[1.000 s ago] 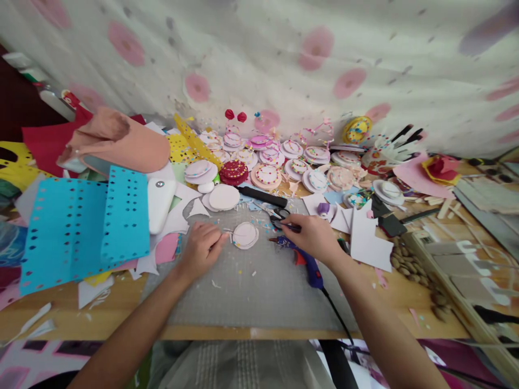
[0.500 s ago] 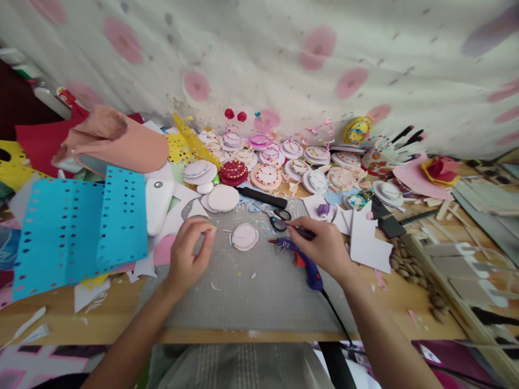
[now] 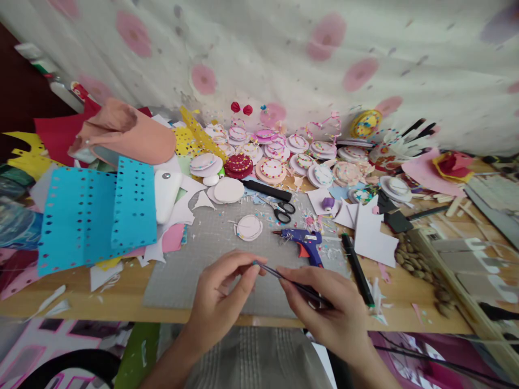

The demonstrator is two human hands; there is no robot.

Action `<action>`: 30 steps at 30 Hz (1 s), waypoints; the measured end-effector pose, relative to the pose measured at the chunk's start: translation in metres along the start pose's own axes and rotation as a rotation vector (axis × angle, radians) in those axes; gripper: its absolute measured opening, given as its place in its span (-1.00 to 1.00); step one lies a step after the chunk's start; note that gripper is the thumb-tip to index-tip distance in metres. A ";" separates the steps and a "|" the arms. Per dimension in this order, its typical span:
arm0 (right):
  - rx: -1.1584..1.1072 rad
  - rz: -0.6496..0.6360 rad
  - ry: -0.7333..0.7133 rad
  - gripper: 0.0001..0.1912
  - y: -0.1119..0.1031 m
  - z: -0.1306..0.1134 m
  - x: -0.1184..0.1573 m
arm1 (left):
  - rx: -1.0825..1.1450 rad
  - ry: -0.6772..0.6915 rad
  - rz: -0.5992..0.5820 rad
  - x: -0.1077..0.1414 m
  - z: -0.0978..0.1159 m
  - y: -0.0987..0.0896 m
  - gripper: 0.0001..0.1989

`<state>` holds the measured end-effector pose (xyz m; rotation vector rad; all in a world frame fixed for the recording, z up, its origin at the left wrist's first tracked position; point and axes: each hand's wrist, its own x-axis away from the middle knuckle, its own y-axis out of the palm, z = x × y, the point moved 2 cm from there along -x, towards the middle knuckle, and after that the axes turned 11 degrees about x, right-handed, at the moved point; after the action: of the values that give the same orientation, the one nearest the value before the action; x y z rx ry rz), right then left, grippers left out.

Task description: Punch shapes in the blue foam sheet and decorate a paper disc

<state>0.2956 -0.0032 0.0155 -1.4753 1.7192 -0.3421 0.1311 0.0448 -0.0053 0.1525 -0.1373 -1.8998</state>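
Note:
My right hand (image 3: 330, 308) grips dark, thin tweezers (image 3: 271, 271), their tip pointing left at my other hand. The thumb and forefinger of my left hand (image 3: 223, 297) are pinched together at that tip. A tiny bluish speck shows there, too small to name. Just beyond my fingers, a small white paper disc (image 3: 248, 228) with a thin strip curled on it lies on the grey cutting mat (image 3: 182, 286). To its right rests a blue glue gun (image 3: 302, 237), nozzle facing left. Black-handled scissors (image 3: 284, 210) lie behind the gun.
Rows of decorated small paper hats (image 3: 271, 168) fill the back of the table. On the left are perforated blue sheets (image 3: 97, 210), a white device (image 3: 168, 197) and a pink cap (image 3: 150, 138). A black pen (image 3: 357, 270) and white paper scraps (image 3: 375, 237) lie right.
Both hands have come together nearer the table's front edge, and the tweezers' tip now meets my left fingertips. My right hand has moved off the glue gun, uncovering it and the scissors.

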 end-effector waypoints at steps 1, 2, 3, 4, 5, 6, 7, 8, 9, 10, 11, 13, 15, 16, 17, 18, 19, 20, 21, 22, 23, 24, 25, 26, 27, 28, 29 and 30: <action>-0.019 0.002 0.029 -0.86 0.001 0.000 0.002 | 0.034 -0.025 -0.007 0.001 0.000 -0.001 -0.82; -0.041 0.004 0.067 -0.87 0.001 0.001 0.004 | 0.067 -0.049 -0.012 0.003 -0.001 -0.002 -0.81; -0.067 0.009 0.109 -0.88 0.001 0.002 0.006 | 0.096 -0.068 -0.011 0.005 -0.002 -0.003 -0.82; -0.094 0.020 0.153 -0.89 0.001 0.003 0.009 | 0.120 -0.082 -0.005 0.006 -0.003 -0.004 -0.82; -0.123 0.037 0.195 -0.90 0.000 0.004 0.011 | 0.139 -0.093 0.004 0.008 -0.004 -0.004 -0.83; -0.148 0.056 0.229 -0.90 -0.001 0.005 0.013 | 0.154 -0.105 0.013 0.009 -0.006 -0.004 -0.83; -0.168 0.073 0.252 -0.90 -0.001 0.005 0.015 | 0.165 -0.118 0.022 0.010 -0.007 -0.004 -0.84; -0.185 0.085 0.261 -0.89 -0.001 0.005 0.018 | 0.174 -0.132 0.027 0.011 -0.009 -0.005 -0.84; -0.197 0.088 0.262 -0.89 -0.001 0.005 0.020 | 0.182 -0.145 0.032 0.012 -0.011 -0.005 -0.85; -0.205 0.085 0.260 -0.88 -0.001 0.005 0.022 | 0.190 -0.156 0.037 0.012 -0.012 -0.005 -0.85; -0.209 0.081 0.261 -0.88 0.000 0.004 0.025 | 0.197 -0.167 0.040 0.013 -0.014 -0.005 -0.86; -0.217 0.074 0.281 -0.89 0.001 0.004 0.029 | 0.214 -0.192 0.047 0.014 -0.016 -0.005 -0.89; -0.227 0.069 0.304 -0.90 0.003 0.004 0.032 | 0.237 -0.222 0.048 0.015 -0.018 -0.005 -0.92; -0.230 0.063 0.309 -0.91 0.003 0.004 0.033 | 0.250 -0.237 0.044 0.016 -0.018 -0.005 -0.92; -0.229 0.053 0.312 -0.91 0.003 0.004 0.033 | 0.263 -0.254 0.039 0.016 -0.018 -0.005 -0.92; -0.225 0.043 0.311 -0.91 0.003 0.004 0.034 | 0.276 -0.269 0.032 0.017 -0.018 -0.004 -0.92; -0.218 0.033 0.307 -0.91 0.003 0.003 0.034 | 0.285 -0.284 0.024 0.017 -0.017 -0.004 -0.90; -0.209 0.025 0.302 -0.91 0.002 0.003 0.033 | 0.290 -0.298 0.015 0.018 -0.017 -0.004 -0.88; -0.202 0.018 0.296 -0.91 0.002 0.003 0.033 | 0.293 -0.308 0.006 0.019 -0.016 -0.004 -0.86; -0.196 0.013 0.288 -0.91 0.002 0.002 0.032 | 0.294 -0.314 0.000 0.019 -0.015 -0.004 -0.85; -0.190 0.008 0.279 -0.90 0.002 0.001 0.032 | 0.296 -0.318 -0.008 0.020 -0.014 -0.004 -0.84; -0.184 0.003 0.270 -0.90 0.002 0.001 0.031 | 0.300 -0.320 -0.013 0.020 -0.013 -0.004 -0.84; -0.176 -0.001 0.262 -0.90 0.002 0.000 0.031 | 0.305 -0.320 -0.017 0.021 -0.012 -0.005 -0.84; -0.167 -0.005 0.255 -0.89 0.002 0.000 0.031 | 0.307 -0.319 -0.018 0.021 -0.012 -0.005 -0.84; -0.157 -0.008 0.249 -0.89 0.003 -0.001 0.030 | 0.306 -0.318 -0.018 0.021 -0.011 -0.006 -0.84; -0.148 -0.012 0.245 -0.89 0.003 -0.001 0.030 | 0.301 -0.318 -0.019 0.021 -0.011 -0.006 -0.84; -0.141 -0.016 0.241 -0.89 0.003 -0.001 0.030 | 0.295 -0.317 -0.018 0.021 -0.011 -0.007 -0.84; -0.136 -0.021 0.236 -0.89 0.003 -0.001 0.031 | 0.291 -0.315 -0.017 0.021 -0.011 -0.007 -0.84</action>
<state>0.2936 -0.0304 0.0013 -1.6039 1.9470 -0.4314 0.1196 0.0273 -0.0184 0.0489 -0.6279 -1.9025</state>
